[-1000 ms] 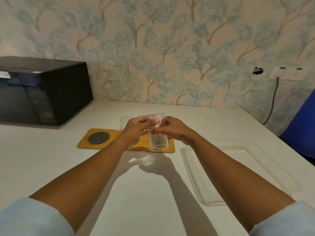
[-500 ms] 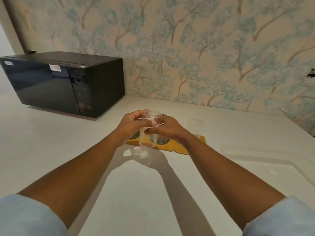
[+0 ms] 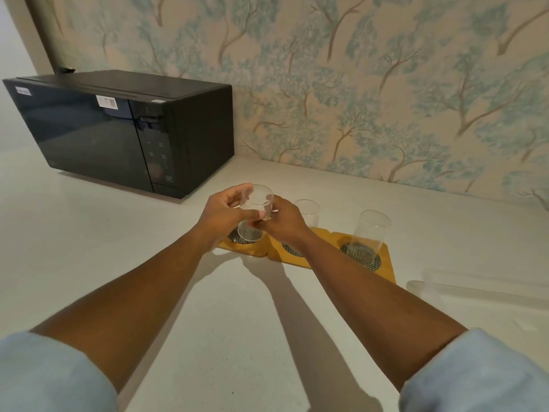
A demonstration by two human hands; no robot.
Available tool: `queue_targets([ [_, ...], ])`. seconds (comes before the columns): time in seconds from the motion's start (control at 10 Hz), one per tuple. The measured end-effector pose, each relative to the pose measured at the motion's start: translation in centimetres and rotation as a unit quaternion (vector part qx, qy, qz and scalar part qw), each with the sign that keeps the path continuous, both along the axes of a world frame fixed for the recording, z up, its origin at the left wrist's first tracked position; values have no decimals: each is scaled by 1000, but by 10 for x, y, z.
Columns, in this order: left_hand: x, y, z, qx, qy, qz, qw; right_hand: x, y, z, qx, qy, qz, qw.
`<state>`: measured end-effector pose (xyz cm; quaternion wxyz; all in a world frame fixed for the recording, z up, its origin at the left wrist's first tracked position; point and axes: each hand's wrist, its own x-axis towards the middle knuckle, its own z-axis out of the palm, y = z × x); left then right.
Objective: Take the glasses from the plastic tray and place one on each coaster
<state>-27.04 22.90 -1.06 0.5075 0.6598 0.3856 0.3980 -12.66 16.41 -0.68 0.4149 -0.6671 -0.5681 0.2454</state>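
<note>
Both hands hold one clear glass near its rim: my left hand on its left side, my right hand on its right. Its base is down at the leftmost yellow coaster with a dark mesh centre; contact cannot be told. A second glass stands behind my right hand over the middle coaster, which my wrist partly hides. A third glass stands upright on the right coaster. The clear plastic tray lies at the right edge.
A black microwave stands at the back left of the white counter, close to the left coaster. A wall with tree-patterned paper runs behind the coasters.
The view swung left, bringing the microwave to centre-left and the tray to the edge. Both hands carried the glass down over the left coaster. The right glass now shows on its coaster.
</note>
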Motion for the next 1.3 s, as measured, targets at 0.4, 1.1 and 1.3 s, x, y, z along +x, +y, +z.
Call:
queue_targets([
  [0.4,3,38,-26,-1,33,40,999,-1,43,-27,-1,-10,3,1000],
  [1.1,-2,47,-39,-19,75,100,992,-8,56,-43,-33,-78,-57,995],
  [1.3,14,23,-15,70,57,200,976,-11,31,-19,26,-66,-76,995],
])
